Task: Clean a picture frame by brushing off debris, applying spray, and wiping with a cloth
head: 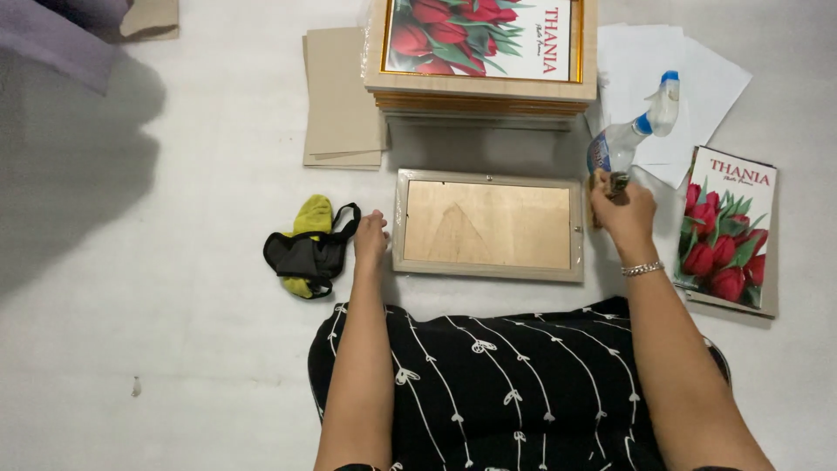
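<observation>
Hands (370, 237) (621, 209) flank rectangular wooden frame (488, 225), right gripping cloth (595, 185).

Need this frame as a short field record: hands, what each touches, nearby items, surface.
left hand: resting at the left edge of the wooden frame, which lies back side up
right hand: at the frame's right edge, holding a small brownish item; what it is cannot be told
spray bottle: just beyond the right hand
black face mask: on a yellow cloth, left of the left hand
stack of frames: behind the frame
backing boards: left of stack
surface: white floor
</observation>
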